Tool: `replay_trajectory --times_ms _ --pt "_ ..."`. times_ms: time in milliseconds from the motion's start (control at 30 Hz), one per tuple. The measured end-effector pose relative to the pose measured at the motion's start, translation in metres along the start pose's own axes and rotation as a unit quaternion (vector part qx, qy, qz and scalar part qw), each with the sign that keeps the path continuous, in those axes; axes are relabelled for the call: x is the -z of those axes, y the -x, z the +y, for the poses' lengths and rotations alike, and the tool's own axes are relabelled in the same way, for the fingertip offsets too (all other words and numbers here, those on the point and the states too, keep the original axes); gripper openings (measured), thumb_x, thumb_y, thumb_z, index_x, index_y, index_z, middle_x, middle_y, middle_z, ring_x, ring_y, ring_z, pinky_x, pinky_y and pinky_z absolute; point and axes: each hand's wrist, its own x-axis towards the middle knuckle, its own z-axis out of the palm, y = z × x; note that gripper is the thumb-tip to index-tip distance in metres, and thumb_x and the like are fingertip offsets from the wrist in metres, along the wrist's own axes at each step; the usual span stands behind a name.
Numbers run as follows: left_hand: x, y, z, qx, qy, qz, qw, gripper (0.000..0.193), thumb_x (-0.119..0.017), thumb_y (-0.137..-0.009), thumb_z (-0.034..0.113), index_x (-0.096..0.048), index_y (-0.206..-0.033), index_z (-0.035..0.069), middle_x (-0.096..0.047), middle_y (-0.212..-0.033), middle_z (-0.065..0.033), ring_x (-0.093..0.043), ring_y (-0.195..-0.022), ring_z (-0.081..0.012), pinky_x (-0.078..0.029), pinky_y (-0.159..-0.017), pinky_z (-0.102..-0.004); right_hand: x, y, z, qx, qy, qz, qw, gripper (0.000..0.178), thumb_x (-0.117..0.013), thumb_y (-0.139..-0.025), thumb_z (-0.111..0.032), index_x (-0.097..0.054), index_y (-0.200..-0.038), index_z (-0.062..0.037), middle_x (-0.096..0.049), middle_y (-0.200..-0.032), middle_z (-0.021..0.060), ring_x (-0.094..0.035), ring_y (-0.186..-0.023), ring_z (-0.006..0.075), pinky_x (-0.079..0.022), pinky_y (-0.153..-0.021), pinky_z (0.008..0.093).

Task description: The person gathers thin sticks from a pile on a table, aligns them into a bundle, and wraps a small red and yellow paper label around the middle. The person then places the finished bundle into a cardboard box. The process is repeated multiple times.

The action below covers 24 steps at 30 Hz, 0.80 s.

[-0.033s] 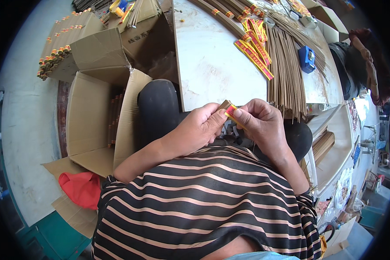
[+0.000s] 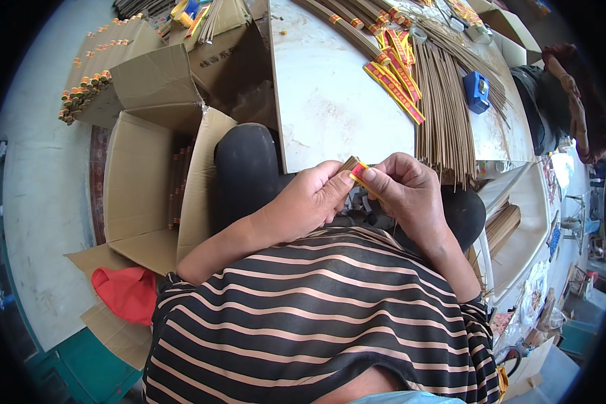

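In front of my lap, my left hand [image 2: 320, 192] is closed round a small bundle of brown incense sticks [image 2: 350, 162], whose ends show above the fingers. A red and yellow paper label [image 2: 358, 171] lies against the bundle near that end. The thumb and fingers of my right hand [image 2: 411, 192] pinch this label, the thumb pressing on it. The lower part of the bundle is hidden by my hands. Beyond them on the white table [image 2: 347, 111] lie loose red and yellow labels [image 2: 397, 94], next to a wide spread of loose incense sticks [image 2: 444, 111].
A blue tape dispenser [image 2: 477, 92] stands right of the loose sticks. Left of my knee is an open cardboard box [image 2: 148, 178] with banded bundles inside. More bundles [image 2: 91, 67] are stacked far left. A red cloth [image 2: 123, 294] hangs at the box flap. Another person [image 2: 559, 101] is at right.
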Motion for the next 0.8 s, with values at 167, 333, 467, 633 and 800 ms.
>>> replay_trajectory --times_ms 167,333,467,633,800 --pt "-0.0063 0.0013 0.0029 0.004 -0.006 0.000 1.000 0.039 -0.036 -0.099 0.031 -0.046 -0.115 -0.002 -0.047 -0.070 -0.0015 -0.044 -0.061 -0.0072 -0.040 -0.055 -0.0195 -0.0017 0.0021 0.0077 0.038 0.080 0.015 0.996 0.023 -0.067 -0.084 -0.020 -0.057 -0.078 -0.0008 -0.057 -0.063 -0.0001 -0.044 -0.052 0.0017 -0.033 -0.043 0.0158" --pt "-0.0075 0.0024 0.0009 -0.016 -0.009 -0.021 1.000 0.044 -0.033 -0.099 0.032 -0.041 -0.124 -0.003 -0.046 -0.073 -0.0012 -0.041 -0.061 -0.0056 -0.037 -0.055 -0.0174 -0.0019 0.0047 0.0136 0.079 0.099 0.038 0.991 0.023 -0.068 -0.083 -0.020 -0.057 -0.077 -0.0007 -0.057 -0.064 0.0002 -0.045 -0.055 0.0021 -0.035 -0.044 0.0165" --pt "-0.0053 0.0052 -0.0003 -0.037 0.048 -0.043 0.997 0.047 -0.032 -0.099 0.036 -0.040 -0.124 -0.003 -0.047 -0.075 -0.0015 -0.041 -0.063 -0.0051 -0.037 -0.056 -0.0172 -0.0011 0.0073 0.0058 0.074 0.156 0.037 0.984 0.026 -0.067 -0.084 -0.020 -0.060 -0.078 0.0037 -0.059 -0.062 0.0051 -0.051 -0.055 0.0056 -0.043 -0.047 0.0203" --pt "-0.0074 0.0019 -0.0003 -0.044 -0.003 -0.029 0.999 0.043 -0.033 -0.099 0.034 -0.044 -0.117 -0.003 -0.046 -0.072 -0.0006 -0.040 -0.060 -0.0046 -0.036 -0.053 -0.0169 -0.0016 0.0061 0.0053 0.099 0.168 0.040 0.980 0.025 -0.066 -0.084 -0.020 -0.059 -0.078 0.0029 -0.058 -0.061 0.0046 -0.050 -0.054 0.0054 -0.042 -0.046 0.0204" --pt "-0.0083 0.0013 0.0008 -0.031 0.019 -0.007 0.999 0.039 -0.033 -0.099 0.033 -0.048 -0.110 -0.002 -0.045 -0.068 0.0004 -0.040 -0.057 -0.0042 -0.035 -0.051 -0.0165 0.0011 0.0045 0.0062 0.080 0.137 0.020 0.987 0.023 -0.068 -0.082 -0.019 -0.059 -0.078 0.0015 -0.057 -0.063 0.0020 -0.048 -0.056 0.0044 -0.040 -0.047 0.0191"
